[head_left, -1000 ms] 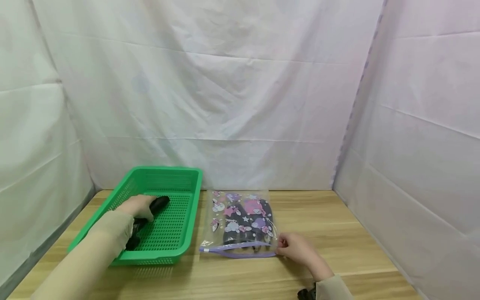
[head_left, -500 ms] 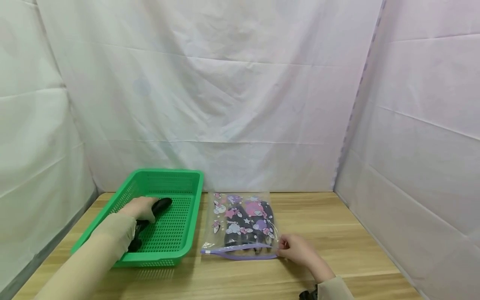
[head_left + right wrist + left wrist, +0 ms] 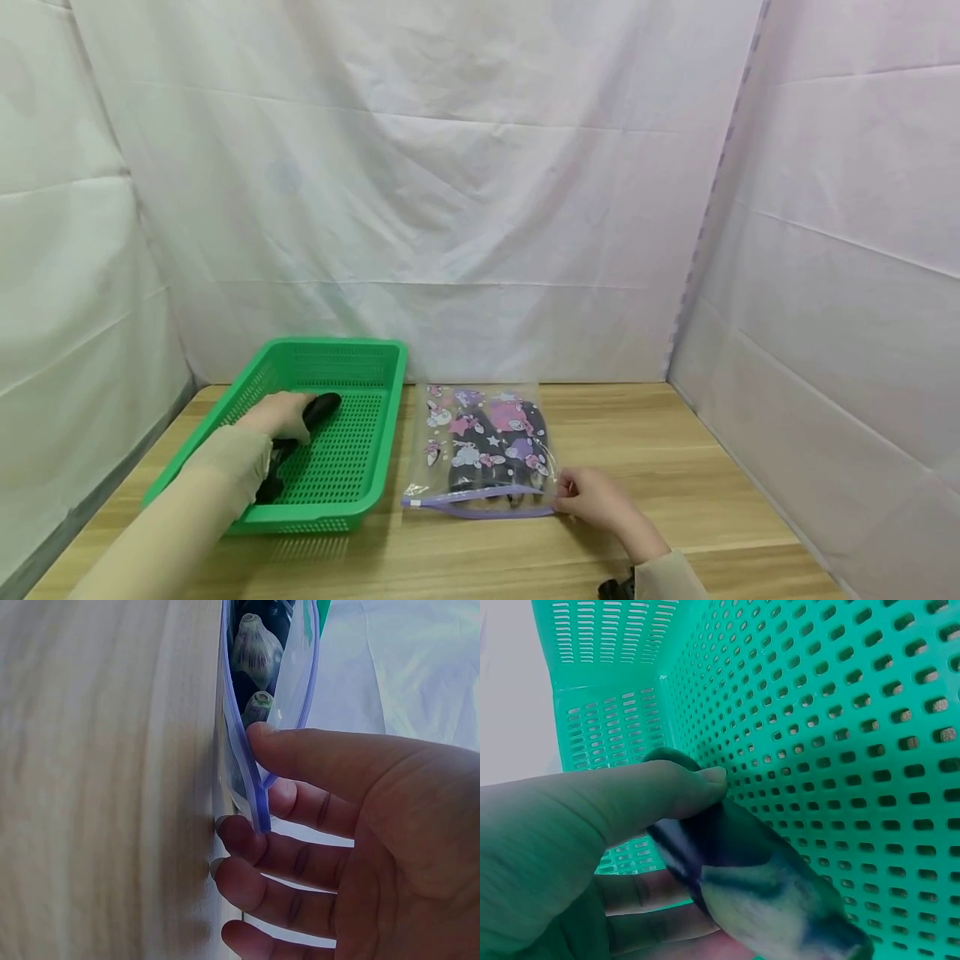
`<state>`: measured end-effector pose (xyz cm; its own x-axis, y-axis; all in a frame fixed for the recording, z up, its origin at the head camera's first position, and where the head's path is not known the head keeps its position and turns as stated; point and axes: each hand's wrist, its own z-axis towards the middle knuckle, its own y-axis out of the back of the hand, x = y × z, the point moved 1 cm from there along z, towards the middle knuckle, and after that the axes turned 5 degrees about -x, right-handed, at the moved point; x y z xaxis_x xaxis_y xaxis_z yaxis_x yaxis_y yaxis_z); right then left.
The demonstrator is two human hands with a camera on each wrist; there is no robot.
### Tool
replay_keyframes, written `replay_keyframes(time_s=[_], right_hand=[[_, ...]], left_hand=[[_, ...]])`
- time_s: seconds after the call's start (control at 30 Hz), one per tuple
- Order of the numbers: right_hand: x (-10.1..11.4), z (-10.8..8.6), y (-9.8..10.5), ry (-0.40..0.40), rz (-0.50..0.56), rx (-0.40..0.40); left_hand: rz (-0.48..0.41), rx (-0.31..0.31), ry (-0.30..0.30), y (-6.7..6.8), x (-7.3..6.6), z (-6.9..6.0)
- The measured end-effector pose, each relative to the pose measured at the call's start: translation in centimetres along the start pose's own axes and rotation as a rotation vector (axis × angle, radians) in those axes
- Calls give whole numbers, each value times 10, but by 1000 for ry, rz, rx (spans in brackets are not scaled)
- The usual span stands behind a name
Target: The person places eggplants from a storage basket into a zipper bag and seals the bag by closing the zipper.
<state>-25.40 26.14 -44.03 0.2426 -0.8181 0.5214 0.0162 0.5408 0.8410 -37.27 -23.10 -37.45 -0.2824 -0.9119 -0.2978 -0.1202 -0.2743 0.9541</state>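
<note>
In the head view, my left hand (image 3: 276, 417) reaches into a green basket (image 3: 395, 417) at the left. It grips a dark eggplant (image 3: 324, 407). The left wrist view shows the thumb across the eggplant (image 3: 757, 862) and fingers beneath it, close to the perforated basket floor. My right hand (image 3: 596, 502) pinches the right corner of a clear zip bag (image 3: 427, 433) printed with cartoon figures and stars. The bag lies flat, its purple zip edge parted. Inside, dark eggplants (image 3: 259, 652) show their stem ends in the right wrist view.
A wooden table (image 3: 480, 558) carries the basket and the bag side by side. White cloth sheets (image 3: 450, 208) hang behind and on both sides. A black device (image 3: 617, 589) is at the right wrist.
The head view has shifted slightly since the first frame. Both hands keep nearly the same places, the left in the basket and the right at the bag's corner.
</note>
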Motion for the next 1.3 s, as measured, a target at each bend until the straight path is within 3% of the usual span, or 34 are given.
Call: replay_keyframes(time_s=[0.73,1.3], right_hand=[[4,0,0,8,-11,-5],[2,0,0,31,9,-6]], left_hand=[[-18,-20,-6,11,0,-3],[-65,-60,-34,16,-16,-14]])
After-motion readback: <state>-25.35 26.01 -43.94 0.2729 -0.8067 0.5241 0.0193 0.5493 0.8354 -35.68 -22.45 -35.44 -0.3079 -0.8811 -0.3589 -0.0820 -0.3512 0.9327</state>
